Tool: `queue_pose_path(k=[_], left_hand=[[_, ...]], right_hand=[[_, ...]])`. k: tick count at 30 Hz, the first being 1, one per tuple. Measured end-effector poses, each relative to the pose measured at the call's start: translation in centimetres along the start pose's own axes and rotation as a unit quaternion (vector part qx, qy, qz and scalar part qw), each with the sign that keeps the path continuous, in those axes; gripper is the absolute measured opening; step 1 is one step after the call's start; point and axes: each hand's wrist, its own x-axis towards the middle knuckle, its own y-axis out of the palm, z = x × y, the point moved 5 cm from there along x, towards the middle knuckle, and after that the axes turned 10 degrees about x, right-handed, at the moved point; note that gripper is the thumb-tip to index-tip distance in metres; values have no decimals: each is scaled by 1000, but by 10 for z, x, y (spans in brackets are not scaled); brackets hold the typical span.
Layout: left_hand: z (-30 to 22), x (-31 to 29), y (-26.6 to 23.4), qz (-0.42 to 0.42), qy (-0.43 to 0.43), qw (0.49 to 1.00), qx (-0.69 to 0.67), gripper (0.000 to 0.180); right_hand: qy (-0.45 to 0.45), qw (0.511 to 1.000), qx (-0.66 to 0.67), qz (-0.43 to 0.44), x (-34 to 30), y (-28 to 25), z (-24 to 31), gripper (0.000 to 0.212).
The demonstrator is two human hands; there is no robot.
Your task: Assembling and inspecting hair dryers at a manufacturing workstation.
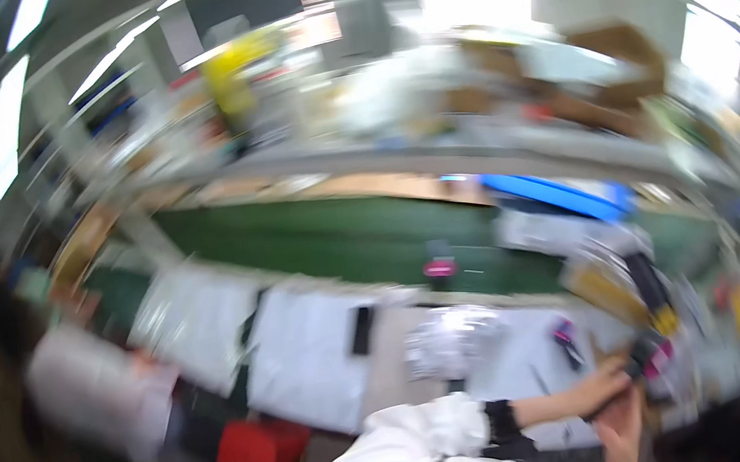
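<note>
Motion blurs the whole view. My left hand [605,387] reaches out to the right from a white sleeve with a dark cuff. Its fingers close on a small dark object with a pink part [647,358], whose kind I cannot make out. Just below, my right hand [621,423] comes up from the lower edge, close against the left one. Its fingers are smeared, and whether it grips the object too is unclear. Left of the hands, a small black and purple item [565,343] lies on a white sheet [504,374]. Beside that sits a shiny, crumpled clear plastic bag [450,339].
A person in a light top [89,382] works at the left, near a red stool [258,454]. White sheets [308,357] and a black flat rectangle [363,330] line the bench. Beyond are a green mat [333,242], a blue tray [558,195] and a loaded shelf [378,157].
</note>
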Motion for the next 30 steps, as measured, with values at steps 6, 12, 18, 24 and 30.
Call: queue_pose_path(k=[6,12,18,24,30], left_hand=[[-36,-66,-76,-92,6,994,-58,50],[23,-49,-146,-358,156,913,119,42],[-13,-116,-112,-475,83,869,114,49],[-24,-146,-96,-485,131,850,159,48],[-32,-171,-81,-466,205,860,30,41]], right_hand=[[139,967,-40,209,63,96,-20,74],[-318,652,0,689,106,206,-10,69],[-181,684,36,706,67,287,4,68],[-35,731,23,681,77,244,-40,68],[117,785,-32,608,87,173,-87,68]])
